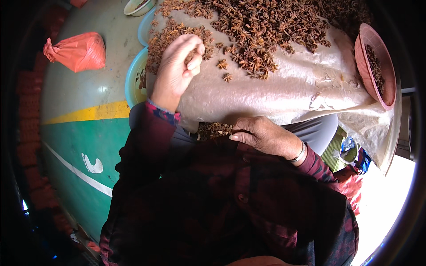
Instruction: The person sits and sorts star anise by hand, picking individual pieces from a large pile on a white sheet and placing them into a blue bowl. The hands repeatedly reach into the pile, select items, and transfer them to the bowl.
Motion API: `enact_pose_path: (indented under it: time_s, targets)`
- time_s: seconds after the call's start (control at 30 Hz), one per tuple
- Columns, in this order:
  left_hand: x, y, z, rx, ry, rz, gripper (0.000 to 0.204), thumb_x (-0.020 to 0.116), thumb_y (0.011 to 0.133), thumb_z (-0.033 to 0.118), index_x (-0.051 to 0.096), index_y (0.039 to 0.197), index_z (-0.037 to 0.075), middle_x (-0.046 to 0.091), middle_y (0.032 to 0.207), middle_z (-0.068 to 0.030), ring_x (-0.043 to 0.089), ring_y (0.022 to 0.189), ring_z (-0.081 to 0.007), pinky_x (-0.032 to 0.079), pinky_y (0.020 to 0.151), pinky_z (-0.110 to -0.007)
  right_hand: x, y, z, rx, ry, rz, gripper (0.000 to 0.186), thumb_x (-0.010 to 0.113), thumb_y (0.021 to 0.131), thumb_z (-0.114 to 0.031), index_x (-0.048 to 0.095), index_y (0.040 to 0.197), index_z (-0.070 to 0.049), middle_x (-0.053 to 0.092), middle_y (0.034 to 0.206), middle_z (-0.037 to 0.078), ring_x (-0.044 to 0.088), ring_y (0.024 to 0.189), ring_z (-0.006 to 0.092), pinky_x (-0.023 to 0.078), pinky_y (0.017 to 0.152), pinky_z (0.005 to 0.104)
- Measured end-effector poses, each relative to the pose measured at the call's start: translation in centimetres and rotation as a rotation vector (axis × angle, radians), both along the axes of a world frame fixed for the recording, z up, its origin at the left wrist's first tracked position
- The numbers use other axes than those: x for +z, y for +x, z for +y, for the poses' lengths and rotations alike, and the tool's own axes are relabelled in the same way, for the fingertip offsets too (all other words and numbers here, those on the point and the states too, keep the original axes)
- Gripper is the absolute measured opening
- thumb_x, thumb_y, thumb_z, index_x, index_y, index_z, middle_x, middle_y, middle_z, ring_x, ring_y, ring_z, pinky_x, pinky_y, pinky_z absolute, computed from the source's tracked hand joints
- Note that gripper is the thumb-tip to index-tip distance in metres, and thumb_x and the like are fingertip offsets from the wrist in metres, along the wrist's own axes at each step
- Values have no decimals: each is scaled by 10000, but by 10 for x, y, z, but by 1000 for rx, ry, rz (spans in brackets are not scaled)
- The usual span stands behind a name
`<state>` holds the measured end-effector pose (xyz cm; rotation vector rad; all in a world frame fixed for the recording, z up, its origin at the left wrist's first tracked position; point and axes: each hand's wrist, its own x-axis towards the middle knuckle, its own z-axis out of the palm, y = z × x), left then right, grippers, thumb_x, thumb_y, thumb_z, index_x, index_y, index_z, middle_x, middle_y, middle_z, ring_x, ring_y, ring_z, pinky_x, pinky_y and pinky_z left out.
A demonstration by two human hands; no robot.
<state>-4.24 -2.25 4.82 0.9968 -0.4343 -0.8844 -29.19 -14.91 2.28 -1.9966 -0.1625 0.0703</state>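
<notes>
Star anise (266, 29): heaped beyond and beside my left hand (181, 66), whose fingers were curled; contents, I could not tell.
My right hand (268, 136): half-closed, nearer my lap, contents hidden.
Pale sheet (253, 95): spread beneath the heap.
Pink basin (360, 60): stood right of both hands.
Green floor (102, 139): lay left, bearing a white footprint mark (94, 166).

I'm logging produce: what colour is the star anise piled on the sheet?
The star anise is reddish-brown, clearest in the head view.
</notes>
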Motion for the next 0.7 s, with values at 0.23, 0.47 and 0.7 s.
enact_pose_path:
  time_s: [0.23,0.47,0.7]
  targets:
    - [-29,36,-56,-43,791,-1539,189,694,913,213,716,1068,106,663,959,-148,652,909,-357,515,798,-427,-13,4,-8,-1,36,-46,176,644,991,-200,647,998,-24,656,914,164,641,893,397,525,790,450]
    - [-32,38,-59,-116,725,-1637,179,713,914,204,669,1029,74,662,860,-99,671,840,-337,524,743,-430,-17,9,-11,-80,120,-63,117,668,975,-128,648,1003,-17,659,930,150,656,873,365,545,780,416]
    - [-3,13,-25,-144,366,-233,111,683,999,185,639,988,84,540,748,80,342,542,22,230,443,-184,14,21,-13,-544,149,-91,205,713,976,-80,609,1127,11,658,885,30,576,782,80,497,678,259]
